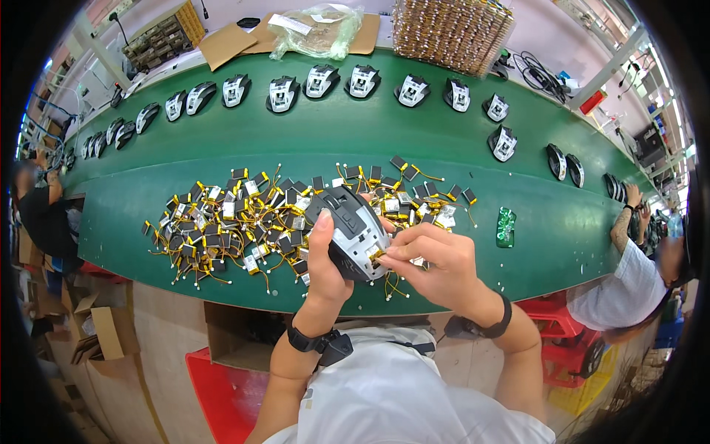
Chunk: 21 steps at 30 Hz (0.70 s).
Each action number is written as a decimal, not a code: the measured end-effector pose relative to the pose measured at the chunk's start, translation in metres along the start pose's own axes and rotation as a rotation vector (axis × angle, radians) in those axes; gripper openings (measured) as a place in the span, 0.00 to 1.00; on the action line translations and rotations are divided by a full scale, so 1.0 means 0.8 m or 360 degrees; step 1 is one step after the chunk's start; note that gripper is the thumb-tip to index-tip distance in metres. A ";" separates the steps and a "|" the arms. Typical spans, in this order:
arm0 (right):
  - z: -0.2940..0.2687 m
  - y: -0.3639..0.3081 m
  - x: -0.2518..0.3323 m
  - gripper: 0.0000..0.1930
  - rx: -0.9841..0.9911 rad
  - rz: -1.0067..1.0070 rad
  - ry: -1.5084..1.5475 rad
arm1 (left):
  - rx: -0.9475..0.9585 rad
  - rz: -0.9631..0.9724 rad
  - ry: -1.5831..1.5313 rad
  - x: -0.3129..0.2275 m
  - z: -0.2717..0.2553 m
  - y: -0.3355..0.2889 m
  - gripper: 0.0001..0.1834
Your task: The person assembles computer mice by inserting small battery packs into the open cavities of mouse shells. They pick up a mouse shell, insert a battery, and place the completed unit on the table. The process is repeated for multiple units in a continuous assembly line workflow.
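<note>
Where mouse (349, 228) overlaps batteries (229, 210), mice (282, 94) beyond, circuit board (506, 227)

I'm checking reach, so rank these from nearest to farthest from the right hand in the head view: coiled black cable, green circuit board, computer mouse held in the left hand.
From the right hand:
1. Computer mouse: at its fingertips, to the left.
2. Green circuit board: right, on the tabletop.
3. Coiled black cable: far back, to the right.
</note>
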State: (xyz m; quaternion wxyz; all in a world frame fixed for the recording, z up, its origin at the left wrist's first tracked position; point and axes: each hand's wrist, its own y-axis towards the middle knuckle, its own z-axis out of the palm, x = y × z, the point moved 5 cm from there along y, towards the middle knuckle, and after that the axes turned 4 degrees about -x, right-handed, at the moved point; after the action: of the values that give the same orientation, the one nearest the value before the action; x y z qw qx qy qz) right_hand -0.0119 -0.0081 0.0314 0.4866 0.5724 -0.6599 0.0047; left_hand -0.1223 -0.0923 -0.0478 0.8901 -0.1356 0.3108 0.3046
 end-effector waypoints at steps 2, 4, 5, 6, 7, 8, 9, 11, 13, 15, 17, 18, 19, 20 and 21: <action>-0.001 0.000 0.005 0.07 0.0038 0.0061 0.0060 | -0.0038 -0.0002 -0.0095 -0.003 -0.002 0.003 0.37; 0.004 -0.005 0.006 0.08 0.0030 0.0088 0.0102 | -0.0092 -0.0048 -0.0234 -0.001 -0.007 0.005 0.40; 0.001 -0.004 0.006 0.10 0.0056 0.0081 0.0077 | -0.0090 -0.0063 -0.0228 0.000 -0.008 0.005 0.40; 0.001 -0.004 0.005 0.10 0.0041 0.0088 0.0085 | -0.0098 -0.0066 -0.0233 0.001 -0.007 0.005 0.40; 0.001 -0.004 0.004 0.10 0.0026 0.0095 0.0094 | -0.0106 -0.0069 -0.0238 0.001 -0.006 0.004 0.41; 0.001 -0.005 0.003 0.09 0.0012 0.0101 0.0103 | -0.0114 -0.0071 -0.0242 0.002 -0.005 0.003 0.41; 0.001 -0.004 0.003 0.09 -0.0039 0.0140 0.0115 | -0.0147 -0.0047 -0.0222 0.003 -0.005 0.003 0.41; 0.007 -0.004 0.007 0.09 -0.0139 0.0216 0.0140 | -0.0213 0.0003 -0.0183 0.004 -0.003 0.002 0.41; 0.018 -0.004 0.016 0.08 -0.0329 0.0124 0.0061 | -0.0294 0.0148 -0.0253 0.004 0.004 0.001 0.41; 0.035 -0.012 0.017 0.11 -0.0504 0.0107 0.0037 | -0.0397 0.0288 -0.0376 0.002 0.007 0.002 0.40; 0.044 -0.017 0.026 0.12 -0.0440 -0.0038 -0.0198 | -0.0385 0.0236 -0.0478 -0.001 0.001 0.003 0.40; 0.049 -0.021 0.030 0.13 -0.0417 -0.0101 -0.0313 | -0.0377 0.0201 -0.0520 -0.002 -0.002 0.003 0.40; 0.052 -0.028 0.022 0.17 -0.0387 -0.0082 -0.0281 | -0.0417 0.0182 -0.0413 -0.004 -0.004 0.002 0.40; 0.051 -0.030 0.023 0.18 -0.0356 -0.0145 -0.0369 | -0.0404 0.0150 -0.0450 -0.004 -0.006 0.002 0.40; 0.049 -0.028 0.027 0.19 -0.0322 -0.0211 -0.0465 | -0.0385 0.0117 -0.0495 -0.002 -0.007 0.004 0.40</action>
State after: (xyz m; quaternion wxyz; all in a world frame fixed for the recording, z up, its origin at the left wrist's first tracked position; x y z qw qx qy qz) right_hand -0.0170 -0.0543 0.0126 0.4399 0.5574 -0.6815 -0.1769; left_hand -0.1280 -0.0929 -0.0509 0.8929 -0.1813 0.1356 0.3893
